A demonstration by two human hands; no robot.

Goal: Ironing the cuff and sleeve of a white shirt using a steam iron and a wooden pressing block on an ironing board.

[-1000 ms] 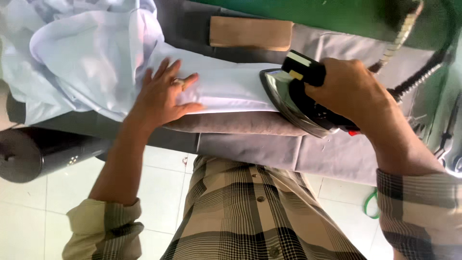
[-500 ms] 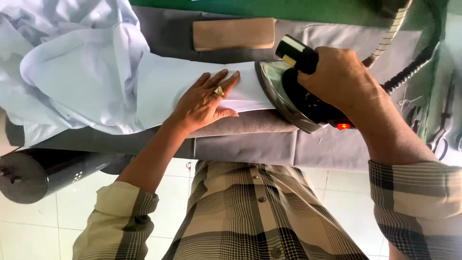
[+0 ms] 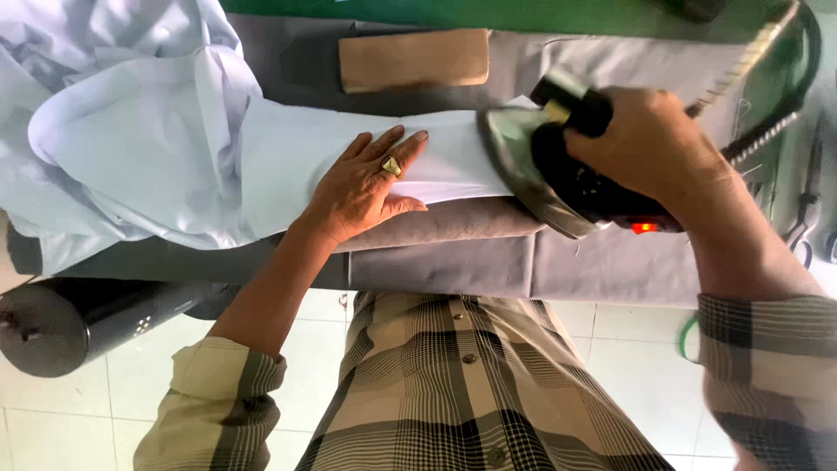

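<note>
White sleeve [image 3: 288, 166] lay flat along grey padded board [image 3: 453, 262], rest of the garment bunched far left. Left hand [image 3: 362, 187] pressed open, palm down, on the sleeve, fingers spread, gripping nothing. Right hand [image 3: 649, 144] closed around handle of iron [image 3: 558, 174], its plate on the sleeve's right end, red light lit. Tan pad [image 3: 414, 59] sat at far edge. Step judged: pressing the sleeve. Next stroke leftward calls for the flat hand clear.
</note>
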